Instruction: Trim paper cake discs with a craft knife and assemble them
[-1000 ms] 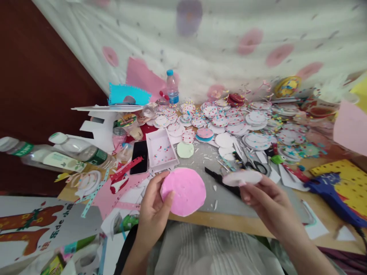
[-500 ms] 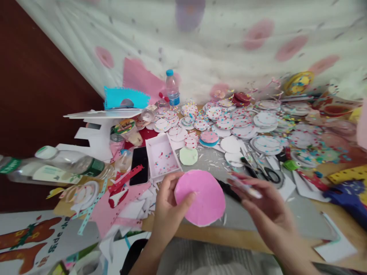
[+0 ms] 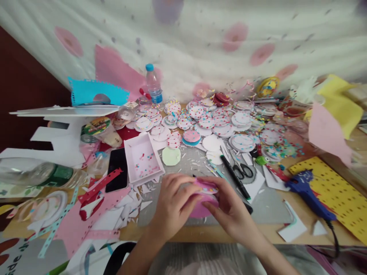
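Observation:
Over the near edge of the table, my left hand (image 3: 173, 202) and my right hand (image 3: 229, 208) are closed close together. Between them is a round pink paper disc (image 3: 199, 211), largely covered by my fingers. My left hand grips it from the left. My right hand holds a smaller pink and white disc with coloured dots (image 3: 208, 187) against the upper part of the pink one. Fingers hide much of both discs, so I cannot tell how they are joined. Just beyond lie a pale green disc (image 3: 171, 156) and a white box (image 3: 145, 164) with loose confetti inside.
Many dotted paper discs (image 3: 206, 121) pile up along the back. To the right are a black marker (image 3: 235, 177), scissors (image 3: 243, 170) and a blue glue gun (image 3: 311, 194). A phone (image 3: 117, 170), paper scraps and a plastic bottle (image 3: 43, 172) lie left.
My right hand has moved left with the small disc and now meets the pink disc in my left hand. The marker has come into full sight. The view has shifted right.

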Demonstrator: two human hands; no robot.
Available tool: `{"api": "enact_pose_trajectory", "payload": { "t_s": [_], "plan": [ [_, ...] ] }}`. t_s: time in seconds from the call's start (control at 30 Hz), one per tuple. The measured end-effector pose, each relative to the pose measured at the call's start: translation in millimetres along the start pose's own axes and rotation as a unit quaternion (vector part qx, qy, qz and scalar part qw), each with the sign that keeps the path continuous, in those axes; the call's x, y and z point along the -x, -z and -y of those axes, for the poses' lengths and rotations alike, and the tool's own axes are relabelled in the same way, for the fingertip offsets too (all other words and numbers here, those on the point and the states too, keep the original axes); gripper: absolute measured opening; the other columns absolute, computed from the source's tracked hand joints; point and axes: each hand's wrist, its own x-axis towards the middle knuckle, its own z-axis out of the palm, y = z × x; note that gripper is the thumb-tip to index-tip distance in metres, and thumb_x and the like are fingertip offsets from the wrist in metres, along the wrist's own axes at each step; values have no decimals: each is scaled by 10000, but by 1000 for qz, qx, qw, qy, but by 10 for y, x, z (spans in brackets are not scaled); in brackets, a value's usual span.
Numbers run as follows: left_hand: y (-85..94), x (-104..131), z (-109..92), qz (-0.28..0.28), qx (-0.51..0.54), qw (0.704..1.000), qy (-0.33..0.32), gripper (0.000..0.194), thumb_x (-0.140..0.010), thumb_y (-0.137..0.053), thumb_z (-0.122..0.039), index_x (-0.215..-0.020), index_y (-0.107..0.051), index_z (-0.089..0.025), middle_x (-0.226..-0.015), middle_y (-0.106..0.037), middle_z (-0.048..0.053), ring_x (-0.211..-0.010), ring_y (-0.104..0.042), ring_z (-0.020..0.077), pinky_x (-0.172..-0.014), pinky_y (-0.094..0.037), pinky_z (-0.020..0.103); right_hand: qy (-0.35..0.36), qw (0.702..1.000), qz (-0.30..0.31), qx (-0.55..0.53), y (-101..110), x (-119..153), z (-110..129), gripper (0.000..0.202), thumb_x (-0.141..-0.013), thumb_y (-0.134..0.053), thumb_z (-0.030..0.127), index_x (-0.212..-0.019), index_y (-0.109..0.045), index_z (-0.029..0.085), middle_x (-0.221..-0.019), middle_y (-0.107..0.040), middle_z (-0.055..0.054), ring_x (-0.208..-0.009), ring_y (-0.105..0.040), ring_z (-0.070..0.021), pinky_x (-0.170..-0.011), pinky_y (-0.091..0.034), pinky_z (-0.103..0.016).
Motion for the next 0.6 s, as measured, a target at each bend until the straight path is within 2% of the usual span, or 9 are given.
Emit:
{"api": "enact_pose_trajectory", "payload": {
  "t_s": [0.13, 0.2, 0.27, 0.33, 0.4, 0.43, 0.5, 0.57, 0.6],
  "plan": [
    [-54, -151, -84, 37, 119, 989, 76, 104, -896, -594, -202, -980, -653, -218, -922, -698, 55, -907, -622, 202, -842, -481, 343, -18, 998, 24, 50, 80, 52, 37, 470, -926, -558, 206, -1375, -450, 292, -1388, -525, -110, -1145, -598, -225, -979, -498, -378],
    [-86, -187, -115, 29, 187, 972, 143, 57, -879, -613, -221, -894, -667, -214, -890, -692, 47, -885, -630, 195, -819, -494, 317, -21, 998, 27, 59, 112, 100, 63, 549, -933, -540, 194, -1441, -374, 320, -1454, -469, -113, -1119, -618, -222, -956, -516, -389],
    [-107, -195, -111, -22, 259, 936, 237, 70, -862, -635, -270, -857, -666, -207, -855, -687, 36, -845, -642, 182, -776, -512, 286, -6, 998, 24, 61, 163, 182, 114, 599, -932, -539, 183, -1467, -336, 358, -1504, -418, -103, -1098, -633, -219, -942, -527, -402],
    [-107, -183, -65, -110, 318, 883, 326, 138, -847, -660, -334, -889, -651, -203, -842, -685, 20, -815, -650, 165, -733, -521, 254, 4, 998, -24, 62, 283, 301, 195, 579, -912, -580, 196, -1431, -403, 379, -1485, -455, -90, -1068, -649, -223, -902, -547, -399],
    [-86, -164, 6, -184, 360, 834, 376, 231, -823, -692, -385, -950, -626, -204, -899, -697, 18, -841, -657, 161, -715, -526, 238, -8, 984, -166, 70, 519, 444, 284, 497, -856, -670, 243, -1322, -543, 365, -1352, -588, -87, -1021, -667, -236, -833, -570, -380],
    [-70, -155, 41, -202, 375, 818, 387, 271, -807, -710, -397, -970, -617, -202, -948, -703, 24, -869, -660, 164, -720, -530, 238, -17, 957, -279, 80, 686, 515, 317, 475, -803, -733, 275, -1254, -605, 347, -1212, -671, -86, -1007, -670, -245, -813, -570, -374],
    [-37, -136, 94, -209, 393, 801, 400, 322, -767, -752, -395, -974, -611, -191, -1013, -709, 41, -905, -664, 174, -729, -539, 243, -35, 861, -499, 92, 1094, 640, 326, 444, -708, -816, 318, -1133, -690, 308, -1107, -702, -99, -934, -681, -250, -752, -563, -370],
    [-18, -109, 112, -208, 401, 788, 418, 357, -714, -800, -375, -945, -611, -180, -1002, -721, 49, -909, -668, 179, -726, -549, 244, -49, 788, -606, 100, 1538, 720, 237, 429, -686, -829, 322, -1096, -713, 278, -1147, -686, -135, -901, -681, -245, -699, -538, -368],
    [-16, -91, 108, -208, 404, 781, 428, 375, -687, -820, -364, -936, -610, -178, -978, -727, 48, -904, -670, 179, -720, -554, 242, -60, 781, -612, 109, 1745, 736, 158, 408, -671, -834, 326, -1056, -724, 250, -1095, -697, -151, -844, -682, -240, -665, -527, -372]
  ]
}}
